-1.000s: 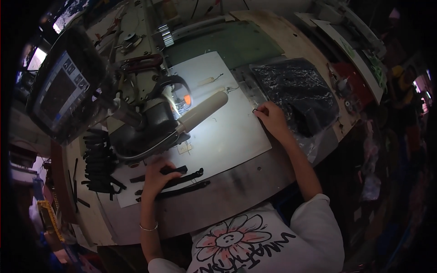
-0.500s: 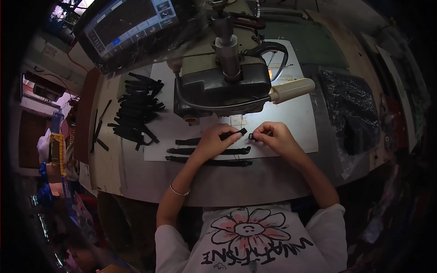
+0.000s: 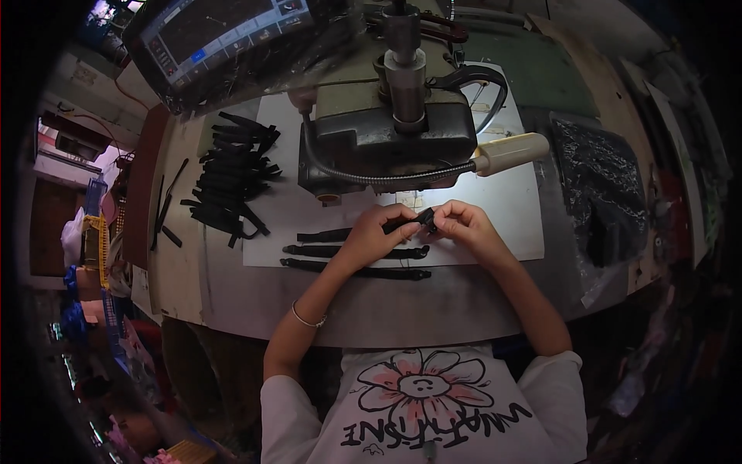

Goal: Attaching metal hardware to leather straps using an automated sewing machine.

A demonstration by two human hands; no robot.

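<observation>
My left hand pinches a black fabric strap near its end; a tail of strap lies to the left past the hand. My right hand has thumb and fingers closed at that same end, on a small black rectangular ring whose outline is now mostly hidden by the fingertips. Strap and ring meet between both hands; whether the strap passes through the ring I cannot tell. Two more black straps lie side by side on the near edge of the white sheet, below my left hand.
A sewing machine head stands just beyond my hands, with a cream-handled lamp at its right. A heap of black straps and loose strips lie left. A screen stands back left, a plastic bag right.
The right hand has brought the small ring leftward to the strap's end, closing the gap between them. The view has shifted slightly.
</observation>
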